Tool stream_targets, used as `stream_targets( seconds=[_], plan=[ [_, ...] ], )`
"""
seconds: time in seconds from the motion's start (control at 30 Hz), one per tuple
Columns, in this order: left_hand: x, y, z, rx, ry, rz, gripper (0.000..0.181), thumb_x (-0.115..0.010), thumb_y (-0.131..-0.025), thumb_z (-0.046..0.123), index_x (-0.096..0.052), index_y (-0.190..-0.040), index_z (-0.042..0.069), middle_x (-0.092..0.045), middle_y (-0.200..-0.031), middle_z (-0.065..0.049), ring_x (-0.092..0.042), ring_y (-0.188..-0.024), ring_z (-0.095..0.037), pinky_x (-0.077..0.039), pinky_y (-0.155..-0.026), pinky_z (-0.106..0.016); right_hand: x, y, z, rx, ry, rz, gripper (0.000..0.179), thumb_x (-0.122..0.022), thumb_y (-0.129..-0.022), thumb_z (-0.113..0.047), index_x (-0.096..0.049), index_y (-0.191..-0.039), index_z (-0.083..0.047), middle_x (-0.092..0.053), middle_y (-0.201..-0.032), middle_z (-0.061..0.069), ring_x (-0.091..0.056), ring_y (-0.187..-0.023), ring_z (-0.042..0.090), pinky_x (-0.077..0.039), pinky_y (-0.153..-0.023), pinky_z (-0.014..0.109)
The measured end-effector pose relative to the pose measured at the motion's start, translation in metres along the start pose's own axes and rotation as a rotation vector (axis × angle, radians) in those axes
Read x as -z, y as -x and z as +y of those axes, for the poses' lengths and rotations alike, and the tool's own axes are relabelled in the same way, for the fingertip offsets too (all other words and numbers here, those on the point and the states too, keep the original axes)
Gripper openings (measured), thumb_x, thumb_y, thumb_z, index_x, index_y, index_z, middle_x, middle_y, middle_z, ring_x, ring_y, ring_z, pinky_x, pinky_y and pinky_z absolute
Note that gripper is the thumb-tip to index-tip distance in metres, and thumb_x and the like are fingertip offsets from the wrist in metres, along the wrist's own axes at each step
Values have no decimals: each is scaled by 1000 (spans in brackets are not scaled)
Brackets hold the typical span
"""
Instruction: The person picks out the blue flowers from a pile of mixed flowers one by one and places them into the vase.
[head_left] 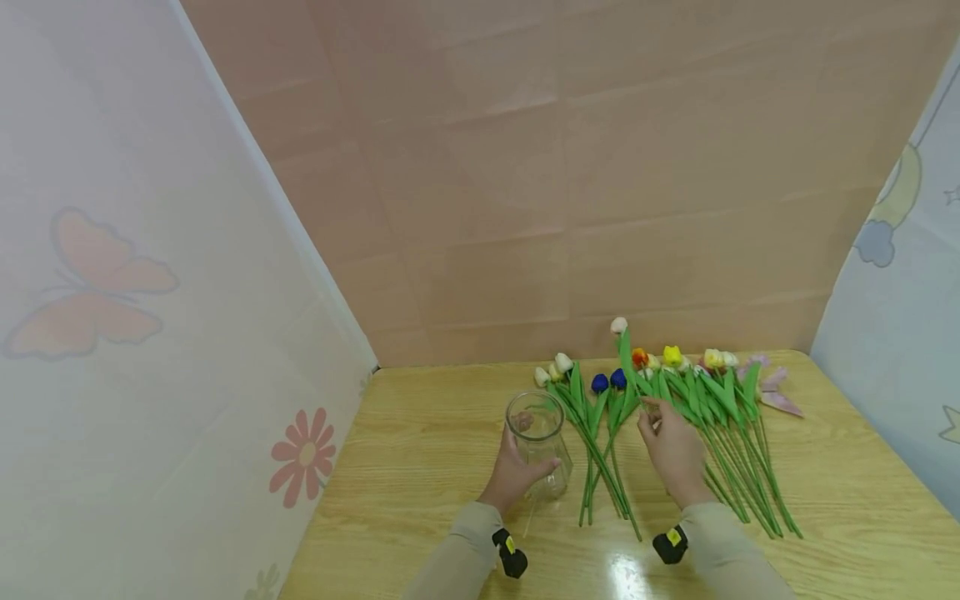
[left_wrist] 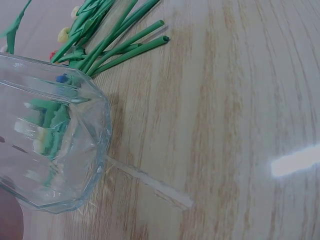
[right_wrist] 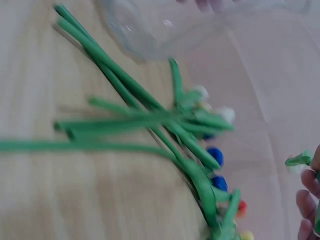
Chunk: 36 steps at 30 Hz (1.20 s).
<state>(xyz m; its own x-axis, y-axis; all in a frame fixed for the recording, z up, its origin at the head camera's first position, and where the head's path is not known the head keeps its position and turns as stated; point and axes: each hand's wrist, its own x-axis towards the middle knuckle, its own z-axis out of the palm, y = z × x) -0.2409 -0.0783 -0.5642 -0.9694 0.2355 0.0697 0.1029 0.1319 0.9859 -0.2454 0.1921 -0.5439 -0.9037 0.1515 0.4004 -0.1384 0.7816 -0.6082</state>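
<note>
My left hand (head_left: 516, 473) grips a clear glass vase (head_left: 557, 482) around its side, thumb toward me. In the left wrist view the faceted base of the vase (left_wrist: 102, 132) stands over the wood, with tulips showing through the glass. My right hand (head_left: 675, 450) pinches a white artificial tulip (head_left: 618, 326) by its green stem, bloom pointing up and away. At the right edge of the right wrist view, curled fingers (right_wrist: 307, 205) hold the green stem. Between my hands lie white tulips (head_left: 562, 362) and blue tulips (head_left: 600, 383), their stems crossing.
To the right lies a row of tulips, among them a yellow tulip (head_left: 672, 356) and an orange-red tulip (head_left: 639, 357), stems toward me. A pink-purple bow-like piece (head_left: 776, 392) is at the back right. A clear strip (left_wrist: 155, 186) lies beside the vase. Patterned walls flank the wooden table (head_left: 420, 467).
</note>
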Motion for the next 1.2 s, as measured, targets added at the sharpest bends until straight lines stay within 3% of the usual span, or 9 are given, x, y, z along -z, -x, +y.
stream_targets(
  seconds=[0.2, 0.4, 0.47, 0.57, 0.67, 0.8, 0.93, 1.2],
  plan=[
    [0, -6, -15, -4, -21, 11, 89, -79, -81, 35, -21, -148, 32, -30, -152, 2, -21, -146, -25, -27, -112, -57, 19, -10, 20, 77, 66, 197, 25, -62, -94, -9, -66, -117, 0, -67, -80, 13, -56, -57, 17, -36, -42, 23],
    [0, -6, -15, -2, -21, 12, 88, -79, -81, 32, -22, -148, 30, -30, -152, 1, -21, -146, -26, -27, -112, -58, 32, -11, 44, 71, 136, 268, 24, -66, -90, -6, -69, -113, -2, -67, -81, 14, -52, -57, 21, -33, -45, 26],
    [0, -3, -9, 1, -18, 10, 87, -79, -82, 30, -23, -149, 27, -31, -152, 0, -22, -146, -27, -27, -112, -58, 37, -10, 50, 46, 163, 254, 24, -65, -91, -8, -69, -114, -3, -67, -81, 14, -49, -54, 20, -31, -44, 26],
    [0, -4, -11, 5, -22, 10, 89, -80, -81, 34, -23, -149, 28, -31, -152, 2, -21, -146, -26, -27, -111, -58, 44, -6, 57, 3, 200, 220, 26, -64, -92, -11, -69, -117, -5, -68, -84, 16, -42, -49, 17, -28, -41, 27],
    [-1, -7, -18, 17, -31, 10, 92, -80, -79, 39, -21, -150, 31, -30, -151, 7, -20, -146, -23, -28, -111, -57, 48, -3, 67, -26, 224, 192, 27, -64, -93, -11, -68, -118, -4, -68, -86, 18, -48, -48, 21, -33, -40, 31],
    [-2, -8, -21, 24, -37, 6, 97, -79, -80, 40, -16, -153, 30, -27, -154, 7, -16, -148, -24, -27, -111, -58, 49, 1, 80, -61, 258, 161, 28, -65, -92, -12, -68, -118, -2, -68, -92, 21, -57, -60, 32, -41, -46, 40],
    [-2, -7, -20, 15, -42, 4, 98, -78, -81, 39, -12, -153, 32, -23, -156, 2, -13, -148, -28, -27, -111, -59, 50, 5, 88, -118, 293, 106, 28, -64, -93, -14, -67, -118, -1, -67, -94, 23, -57, -64, 37, -43, -53, 47],
    [-2, -6, -19, 77, -42, 5, 105, -78, -80, 44, -4, -154, 34, -12, -161, -1, -8, -149, -32, -27, -112, -59, 50, 15, 96, -241, 302, 4, 31, -57, -97, -16, -62, -124, -2, -66, -104, 27, -59, -74, 44, -36, -67, 55]
  ],
)
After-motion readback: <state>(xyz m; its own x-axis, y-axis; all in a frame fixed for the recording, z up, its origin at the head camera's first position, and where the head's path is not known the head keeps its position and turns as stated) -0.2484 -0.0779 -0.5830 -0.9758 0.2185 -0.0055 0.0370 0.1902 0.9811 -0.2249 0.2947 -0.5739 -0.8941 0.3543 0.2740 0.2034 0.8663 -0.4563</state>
